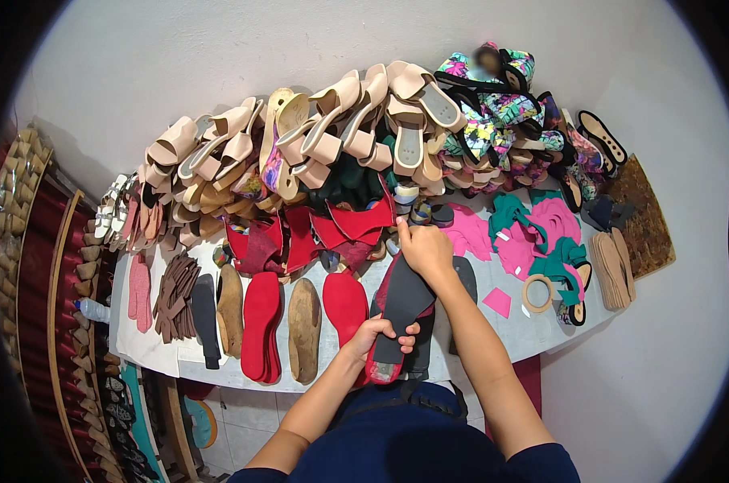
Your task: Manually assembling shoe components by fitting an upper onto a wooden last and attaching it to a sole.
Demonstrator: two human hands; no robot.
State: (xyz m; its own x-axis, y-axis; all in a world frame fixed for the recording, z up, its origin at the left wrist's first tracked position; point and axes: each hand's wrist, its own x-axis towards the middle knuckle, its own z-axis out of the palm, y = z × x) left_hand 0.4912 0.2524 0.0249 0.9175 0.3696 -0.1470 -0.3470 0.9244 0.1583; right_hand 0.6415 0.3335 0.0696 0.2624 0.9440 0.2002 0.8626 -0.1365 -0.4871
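Item: dark insole (402, 302) on red sole, above table (533, 334) edge. Left hand (378, 332) clasps heel end; right hand (426, 248) pinches toe end. Risk: uneven pressing could leave the insole skewed.

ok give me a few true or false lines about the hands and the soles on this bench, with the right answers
1. Both hands hold the same dark grey sole. True: the left hand grips its near end and the right hand its far end.
2. A red sole lies under the dark one. True.
3. The roll of tape sits by the left hand. False: it lies to the right, beside the pink and teal cut pieces.
4. The heap of beige sandals is at the near edge of the bench. False: it is piled at the far side, against the wall.
5. The left hand is empty. False: its fingers wrap the sole.
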